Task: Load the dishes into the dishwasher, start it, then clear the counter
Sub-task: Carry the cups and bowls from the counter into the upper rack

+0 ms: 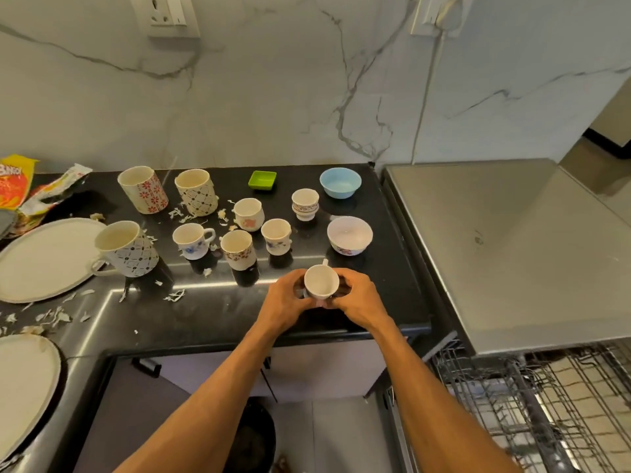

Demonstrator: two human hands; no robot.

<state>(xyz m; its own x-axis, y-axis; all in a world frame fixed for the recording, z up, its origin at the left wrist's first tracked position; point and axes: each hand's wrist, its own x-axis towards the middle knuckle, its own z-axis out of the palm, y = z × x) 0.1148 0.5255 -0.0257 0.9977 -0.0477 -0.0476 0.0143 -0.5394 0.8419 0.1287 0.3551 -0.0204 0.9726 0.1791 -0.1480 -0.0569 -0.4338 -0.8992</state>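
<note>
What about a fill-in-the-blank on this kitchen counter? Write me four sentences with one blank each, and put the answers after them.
1. The left hand and right hand together hold a white cup with its opening facing ____.
2. The small square dish at the back of the counter is ____.
3. The bowl in the back right corner is light ____.
4. The wire dishwasher rack at right is pulled ____.

Missing words: up; green; blue; out.
</note>
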